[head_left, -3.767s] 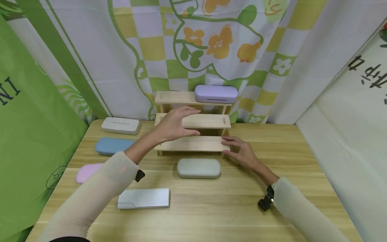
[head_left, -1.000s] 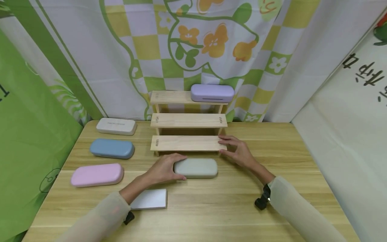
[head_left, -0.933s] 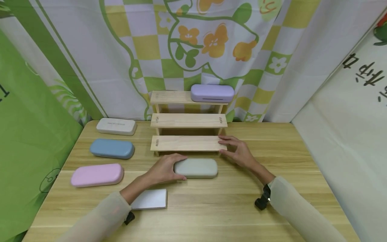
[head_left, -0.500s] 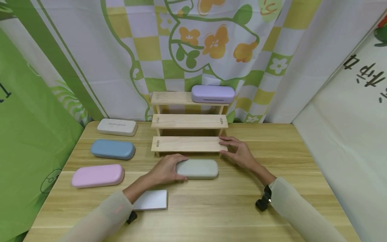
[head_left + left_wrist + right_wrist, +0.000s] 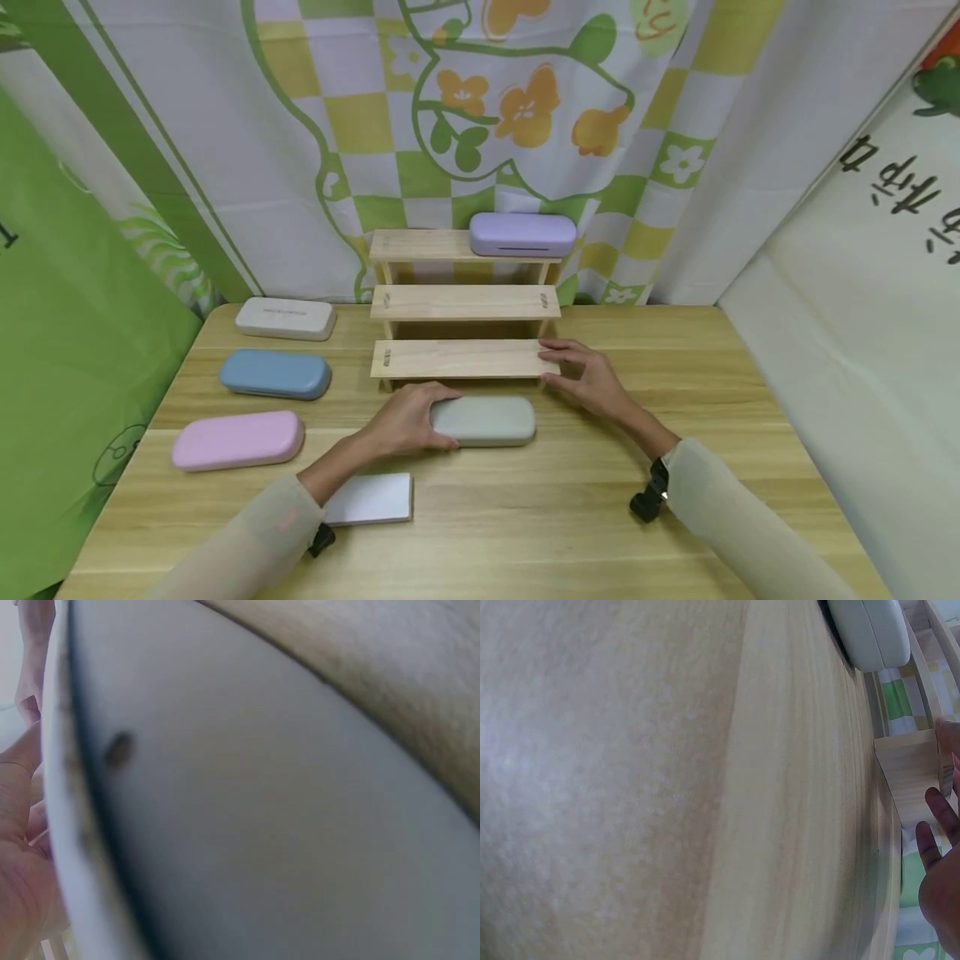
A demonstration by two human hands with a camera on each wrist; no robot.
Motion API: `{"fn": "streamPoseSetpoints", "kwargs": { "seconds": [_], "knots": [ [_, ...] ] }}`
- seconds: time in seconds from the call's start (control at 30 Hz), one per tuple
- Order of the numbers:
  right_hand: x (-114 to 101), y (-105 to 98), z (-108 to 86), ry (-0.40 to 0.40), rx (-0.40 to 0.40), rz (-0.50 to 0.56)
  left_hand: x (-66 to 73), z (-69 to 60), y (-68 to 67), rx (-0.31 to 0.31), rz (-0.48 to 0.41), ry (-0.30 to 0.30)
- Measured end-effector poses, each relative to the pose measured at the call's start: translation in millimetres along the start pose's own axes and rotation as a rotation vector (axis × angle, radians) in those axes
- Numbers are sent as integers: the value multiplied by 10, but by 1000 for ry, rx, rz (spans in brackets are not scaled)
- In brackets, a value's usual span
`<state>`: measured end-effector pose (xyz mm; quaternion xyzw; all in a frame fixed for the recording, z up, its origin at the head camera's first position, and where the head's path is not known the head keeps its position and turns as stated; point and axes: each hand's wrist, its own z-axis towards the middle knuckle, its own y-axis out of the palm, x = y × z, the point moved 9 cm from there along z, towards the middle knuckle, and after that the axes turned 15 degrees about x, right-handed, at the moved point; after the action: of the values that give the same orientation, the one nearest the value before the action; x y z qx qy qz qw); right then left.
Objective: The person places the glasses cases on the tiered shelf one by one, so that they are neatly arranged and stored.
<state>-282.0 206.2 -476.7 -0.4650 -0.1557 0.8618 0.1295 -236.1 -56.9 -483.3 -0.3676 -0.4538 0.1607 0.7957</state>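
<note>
My left fingers (image 5: pixel 442 391) grip the grey case (image 5: pixel 491 421) about midway between the tabletop's (image 5: pixel 562 533) side edges; my right fingers (image 5: pixel 566 343) hold the wooden rack (image 5: pixel 465 302). One-ended lifting could tip the case.

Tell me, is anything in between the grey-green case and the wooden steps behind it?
Nothing visible blocks the way: just a strip of table shows between the grey-green case and the wooden steps. The left hand grips the case's left end, a finger at its far edge; the right hand touches the bottom step's right end.
</note>
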Motion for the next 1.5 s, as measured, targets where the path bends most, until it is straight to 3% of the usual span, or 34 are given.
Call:
{"fn": "streamPoseSetpoints", "kwargs": {
  "seconds": [0.47, 0.8, 1.03, 1.5],
  "knots": [
    [-4, -5, -23, -7, -1, -6, 118, 5, -187, -27, 1, 0],
    [42, 0, -11, 11, -10, 5, 174, 16, -358, 5, 6, 48],
    [9, 2, 0, 5, -8, 18, 216, 52, -525, 44, 50, 62],
    [59, 5, -7, 7, -13, 7, 310, 158, -865, 62, 69, 41]
  ]
}}
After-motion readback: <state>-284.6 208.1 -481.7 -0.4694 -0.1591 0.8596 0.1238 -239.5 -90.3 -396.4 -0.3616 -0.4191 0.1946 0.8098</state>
